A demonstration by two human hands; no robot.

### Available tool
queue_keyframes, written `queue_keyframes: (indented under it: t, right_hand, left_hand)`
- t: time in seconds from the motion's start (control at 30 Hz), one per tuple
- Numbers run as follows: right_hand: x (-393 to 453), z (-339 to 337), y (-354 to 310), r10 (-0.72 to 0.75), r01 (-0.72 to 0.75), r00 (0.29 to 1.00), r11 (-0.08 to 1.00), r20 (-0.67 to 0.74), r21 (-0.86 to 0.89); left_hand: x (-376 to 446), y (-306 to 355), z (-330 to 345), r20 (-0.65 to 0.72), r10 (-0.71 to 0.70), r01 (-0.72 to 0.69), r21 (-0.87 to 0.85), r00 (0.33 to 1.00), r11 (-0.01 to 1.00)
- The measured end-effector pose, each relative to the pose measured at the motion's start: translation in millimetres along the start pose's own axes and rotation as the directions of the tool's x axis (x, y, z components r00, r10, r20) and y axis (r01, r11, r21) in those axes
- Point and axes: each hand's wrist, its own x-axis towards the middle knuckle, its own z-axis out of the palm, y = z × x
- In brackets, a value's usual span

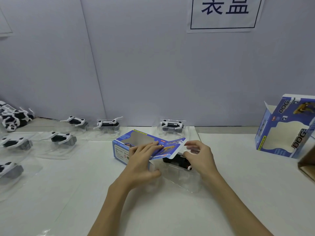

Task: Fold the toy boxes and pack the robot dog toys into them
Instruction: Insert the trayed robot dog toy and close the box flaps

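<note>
Here, two hands [170,155] gripping one blue toy box [129,147], a second box [286,128] standing right, five trayed robot dogs [107,124] behind

Two bare forearms came up from the bottom edge, no sleeves visible. Left hand [142,160] and right hand [201,156] were ungloved; no rings, watch or wristbands seen.
</note>
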Motion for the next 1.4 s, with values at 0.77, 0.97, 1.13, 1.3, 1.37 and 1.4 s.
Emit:
queue_keyframes:
  t: [0.77,0.97,1.13,1.3,1.37,1.4]
  right_hand:
    - [-3.3,1.4,-2.5,0.026,-0.021,0.996,0.998,-0.085,0.064]
    - [-4.9,2.5,-3.6,0.035,-0.033,0.999,0.999,-0.036,0.042]
    - [-5.0,4.4,-7.6,0.092,-0.084,0.995,0.987,-0.049,0.137]
    - [-6.5,5.3,-11.0,0.16,-0.129,0.983,0.951,-0.093,0.279]
    - [-6.8,6.4,-11.9,0.191,-0.139,0.974,0.929,-0.124,0.343]
    - [-7.0,7.2,-12.1,0.199,-0.136,0.971,0.917,-0.134,0.375]
  left_hand:
    - [-0.6,-3.3,-3.2,0.105,-0.019,0.003,0.157,0.994,0.988]
    - [0.0,5.6,2.4,0.015,-0.047,0.044,0.184,0.999,0.982]
    - [-0.6,3.3,3.6,0.056,-0.045,0.034,0.179,0.997,0.983]
    - [-1.9,-0.8,3.5,0.064,-0.014,0.005,0.146,0.998,0.989]
    - [-2.4,-0.2,4.0,0.057,-0.011,0.004,0.125,0.998,0.992]
    - [-2.7,0.5,4.1,0.054,-0.012,0.006,0.114,0.998,0.994]
